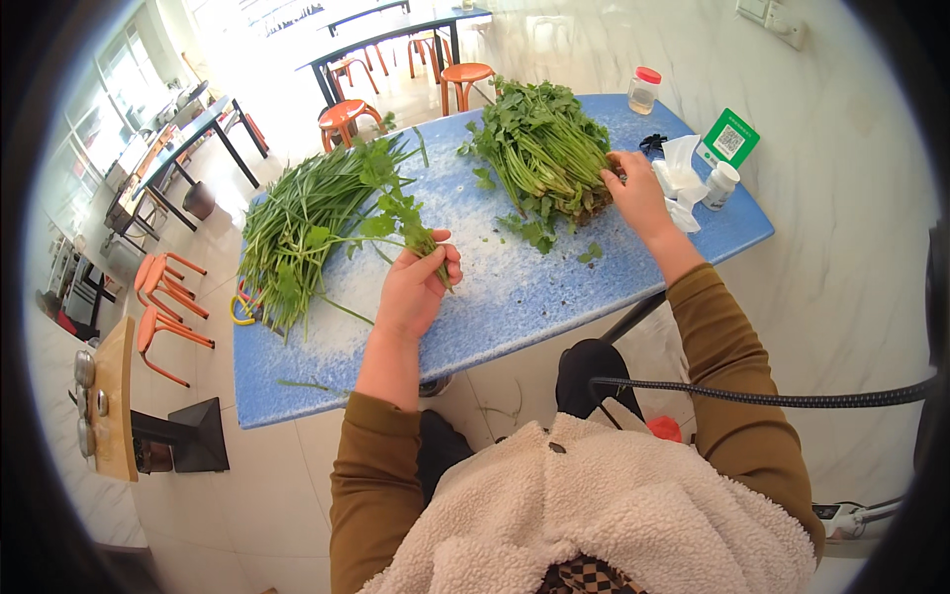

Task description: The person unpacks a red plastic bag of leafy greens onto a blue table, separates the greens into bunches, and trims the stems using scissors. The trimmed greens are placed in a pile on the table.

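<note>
My left hand [415,286] grips a small bunch of leafy green stalks [401,211], celery or coriander by the look of it, leaves pointing away from me. Just left of it lies a pile of long, thin green leaves [304,215], like garlic chives. My right hand [640,194] is at the root end of a large bundle of leafy celery-like greens [549,141], thumb and fingers touching the stem bases. Whether it pinches a stalk is hard to see. Both lots of greens rest on a blue-and-white speckled table [482,327].
Scissors with yellow and red handles [242,310] lie partly under the left pile. On the right are crumpled white tissues [679,178], a white bottle [721,185], a green code stand [729,139] and a red-lidded jar [643,90]. A black cable [772,397] crosses my right sleeve.
</note>
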`<action>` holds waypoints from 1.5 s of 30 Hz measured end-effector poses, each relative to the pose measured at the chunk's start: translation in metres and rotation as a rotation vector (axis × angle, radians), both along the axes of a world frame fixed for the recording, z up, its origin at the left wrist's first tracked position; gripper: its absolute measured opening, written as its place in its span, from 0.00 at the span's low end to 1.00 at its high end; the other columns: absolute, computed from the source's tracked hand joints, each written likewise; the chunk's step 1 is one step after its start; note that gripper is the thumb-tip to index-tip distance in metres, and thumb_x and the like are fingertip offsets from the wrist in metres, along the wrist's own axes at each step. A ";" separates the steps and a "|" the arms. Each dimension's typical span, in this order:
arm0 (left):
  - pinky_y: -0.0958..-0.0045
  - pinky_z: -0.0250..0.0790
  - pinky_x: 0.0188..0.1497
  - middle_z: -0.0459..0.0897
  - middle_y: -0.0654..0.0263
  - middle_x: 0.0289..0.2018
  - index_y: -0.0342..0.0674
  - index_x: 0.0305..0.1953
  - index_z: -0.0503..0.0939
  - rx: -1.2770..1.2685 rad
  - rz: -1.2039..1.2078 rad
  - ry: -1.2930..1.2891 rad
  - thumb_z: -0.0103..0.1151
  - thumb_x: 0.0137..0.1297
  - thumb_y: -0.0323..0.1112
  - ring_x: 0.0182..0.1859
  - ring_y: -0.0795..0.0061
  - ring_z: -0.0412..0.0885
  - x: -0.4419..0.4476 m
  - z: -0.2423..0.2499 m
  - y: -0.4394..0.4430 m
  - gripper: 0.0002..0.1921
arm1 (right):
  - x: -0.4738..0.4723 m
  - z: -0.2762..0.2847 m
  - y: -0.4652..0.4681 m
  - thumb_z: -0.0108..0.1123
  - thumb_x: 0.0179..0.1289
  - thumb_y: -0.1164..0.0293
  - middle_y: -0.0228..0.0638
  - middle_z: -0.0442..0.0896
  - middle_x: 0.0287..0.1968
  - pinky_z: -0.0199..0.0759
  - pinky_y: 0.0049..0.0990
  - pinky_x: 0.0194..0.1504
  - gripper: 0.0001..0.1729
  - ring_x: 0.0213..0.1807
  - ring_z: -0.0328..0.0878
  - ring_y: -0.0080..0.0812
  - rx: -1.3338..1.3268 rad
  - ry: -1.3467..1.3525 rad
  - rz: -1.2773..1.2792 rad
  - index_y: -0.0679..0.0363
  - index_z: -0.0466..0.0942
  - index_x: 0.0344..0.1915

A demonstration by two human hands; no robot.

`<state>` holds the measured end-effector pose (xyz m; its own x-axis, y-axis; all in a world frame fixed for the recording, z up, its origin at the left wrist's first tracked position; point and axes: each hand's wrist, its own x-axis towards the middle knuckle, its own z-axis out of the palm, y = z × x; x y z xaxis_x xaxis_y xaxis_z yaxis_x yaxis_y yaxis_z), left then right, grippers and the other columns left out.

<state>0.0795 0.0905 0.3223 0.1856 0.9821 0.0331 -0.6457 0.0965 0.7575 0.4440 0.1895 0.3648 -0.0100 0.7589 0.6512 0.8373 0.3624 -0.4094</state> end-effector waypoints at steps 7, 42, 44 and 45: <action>0.69 0.74 0.43 0.82 0.59 0.40 0.33 0.56 0.77 -0.017 -0.012 0.008 0.52 0.76 0.24 0.39 0.69 0.80 0.000 0.001 0.001 0.12 | 0.004 0.000 -0.001 0.72 0.63 0.64 0.45 0.82 0.45 0.73 0.43 0.53 0.18 0.50 0.79 0.51 0.034 -0.088 0.053 0.62 0.82 0.48; 0.69 0.74 0.44 0.83 0.60 0.40 0.32 0.56 0.77 -0.029 0.005 0.020 0.54 0.75 0.24 0.39 0.70 0.80 -0.003 0.000 0.001 0.12 | -0.091 0.115 0.051 0.61 0.73 0.64 0.41 0.88 0.39 0.82 0.33 0.43 0.20 0.38 0.87 0.33 -0.236 0.121 0.253 0.69 0.80 0.54; 0.69 0.74 0.45 0.83 0.60 0.40 0.32 0.56 0.77 -0.033 0.002 0.032 0.54 0.75 0.24 0.39 0.70 0.80 -0.003 0.000 0.001 0.12 | -0.088 0.129 0.055 0.60 0.75 0.66 0.40 0.89 0.41 0.82 0.28 0.44 0.21 0.39 0.86 0.28 -0.322 0.418 0.376 0.70 0.79 0.59; 0.69 0.74 0.45 0.83 0.60 0.40 0.32 0.56 0.77 -0.038 0.000 0.040 0.54 0.75 0.24 0.39 0.70 0.80 -0.003 0.001 0.002 0.12 | -0.086 0.133 0.055 0.59 0.76 0.69 0.38 0.89 0.41 0.81 0.24 0.44 0.18 0.40 0.86 0.26 -0.300 0.507 0.430 0.71 0.79 0.58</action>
